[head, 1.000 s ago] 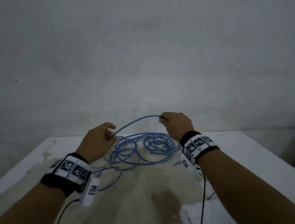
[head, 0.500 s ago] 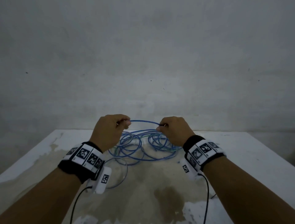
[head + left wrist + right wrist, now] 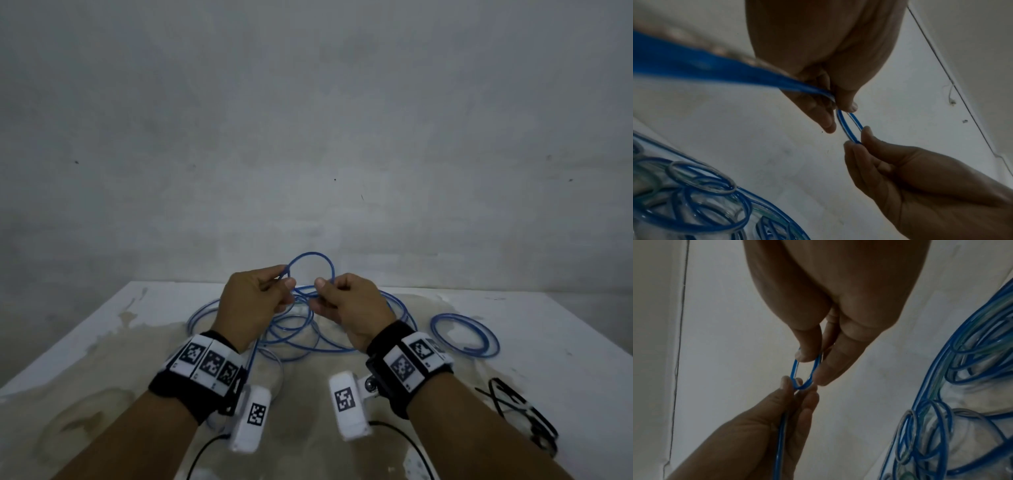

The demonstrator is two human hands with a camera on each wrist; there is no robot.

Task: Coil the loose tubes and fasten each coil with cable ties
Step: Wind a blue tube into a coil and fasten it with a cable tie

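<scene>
Bare grey wall backs the stained tabletop (image 3: 534,329), where the loose blue tube (image 3: 301,329) sprawls at centre. Left hand (image 3: 255,301) and right hand (image 3: 349,305) each pinch a small raised loop (image 3: 310,263), fingers clamped on it. Best keep loops even and avoid kinking.

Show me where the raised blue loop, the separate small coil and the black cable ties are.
raised blue loop (image 3: 310,254): head view, top of its arc.
separate small coil (image 3: 479,329): head view, right rim.
black cable ties (image 3: 513,404): head view, middle of the bundle.
</scene>
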